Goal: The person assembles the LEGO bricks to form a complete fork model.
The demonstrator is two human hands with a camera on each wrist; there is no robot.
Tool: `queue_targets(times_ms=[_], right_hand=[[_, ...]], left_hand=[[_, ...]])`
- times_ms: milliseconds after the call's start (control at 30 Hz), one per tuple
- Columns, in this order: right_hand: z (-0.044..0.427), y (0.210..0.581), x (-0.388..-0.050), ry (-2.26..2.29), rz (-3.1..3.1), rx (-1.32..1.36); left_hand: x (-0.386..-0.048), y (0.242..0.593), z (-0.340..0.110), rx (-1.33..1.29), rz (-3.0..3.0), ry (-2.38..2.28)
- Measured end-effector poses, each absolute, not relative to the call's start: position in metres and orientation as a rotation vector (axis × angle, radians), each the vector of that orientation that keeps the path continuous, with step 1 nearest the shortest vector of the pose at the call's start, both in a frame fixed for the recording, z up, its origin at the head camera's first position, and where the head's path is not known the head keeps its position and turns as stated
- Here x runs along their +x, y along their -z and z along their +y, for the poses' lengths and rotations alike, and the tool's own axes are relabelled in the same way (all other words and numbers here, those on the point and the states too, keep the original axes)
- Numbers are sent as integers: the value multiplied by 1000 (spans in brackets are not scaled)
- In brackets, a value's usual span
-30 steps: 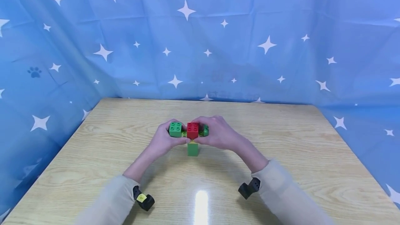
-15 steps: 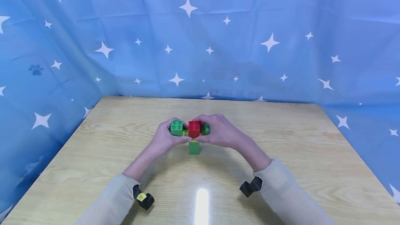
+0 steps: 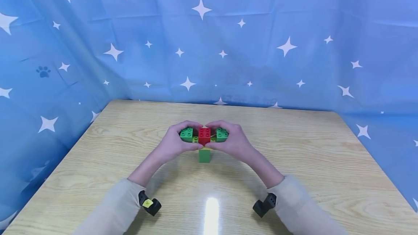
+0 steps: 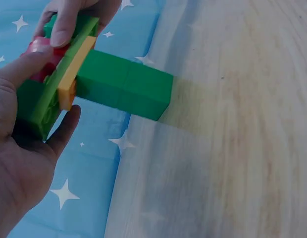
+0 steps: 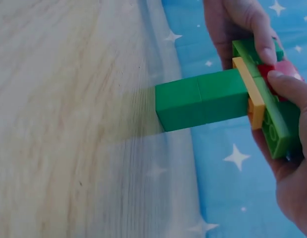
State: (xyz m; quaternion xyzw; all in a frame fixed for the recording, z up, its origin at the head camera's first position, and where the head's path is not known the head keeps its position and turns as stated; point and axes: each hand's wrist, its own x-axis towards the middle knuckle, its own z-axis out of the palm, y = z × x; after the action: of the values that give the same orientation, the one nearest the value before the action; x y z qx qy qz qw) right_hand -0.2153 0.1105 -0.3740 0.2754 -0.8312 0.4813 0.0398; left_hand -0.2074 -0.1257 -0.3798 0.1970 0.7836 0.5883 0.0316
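A toy brick structure stands on the table, its lower part a green column (image 3: 204, 156) of two stacked bricks. Above the column lie an orange-yellow plate (image 4: 69, 79) and a longer lime plate (image 5: 260, 82). A red brick (image 3: 204, 135) sits in the middle on top, with a left green brick (image 3: 187, 134) and a right green brick (image 3: 222, 134) at either side. My left hand (image 3: 174, 142) curls round the left end, thumb by the red brick. My right hand (image 3: 236, 142) curls round the right end likewise. Both palms partly hide the end bricks.
The wooden table (image 3: 294, 155) reaches back to a blue star-patterned curtain (image 3: 209, 46). Each wrist carries a black camera, a left one (image 3: 150, 203) and a right one (image 3: 264, 205). A bright light reflection lies on the front of the table.
The right hand has shifted outward round the right end, so the right green brick shows more fully. The left fingers now reach nearer the red brick's back. The structure stays standing.
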Motion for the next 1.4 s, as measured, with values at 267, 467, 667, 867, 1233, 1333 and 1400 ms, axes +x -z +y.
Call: queue_targets(times_ms=[267,467,667,867,1233,1333,1400], right_hand=[[107,376,-214,-1538,-2545,831],[110,378,-215,-1513,-2560,826],[115,378,-218,-1467,-2558,836],[114,379,-217,-1484,-2590,796],[112,384,-214,-1512,-2531,826],[112,383,-215,-1520,-2537,845],[112,382,-216,-1521,-2549,845]], left_hand=[[-207,384,-124,556,2426,-1845],[-208,387,-121,548,2405,-1880],[-210,389,-118,542,2354,-1934],[-209,387,-118,499,2376,-1909],[-208,386,-123,518,2379,-1870],[-208,386,-124,506,2385,-1870],[-209,386,-124,510,2386,-1866]])
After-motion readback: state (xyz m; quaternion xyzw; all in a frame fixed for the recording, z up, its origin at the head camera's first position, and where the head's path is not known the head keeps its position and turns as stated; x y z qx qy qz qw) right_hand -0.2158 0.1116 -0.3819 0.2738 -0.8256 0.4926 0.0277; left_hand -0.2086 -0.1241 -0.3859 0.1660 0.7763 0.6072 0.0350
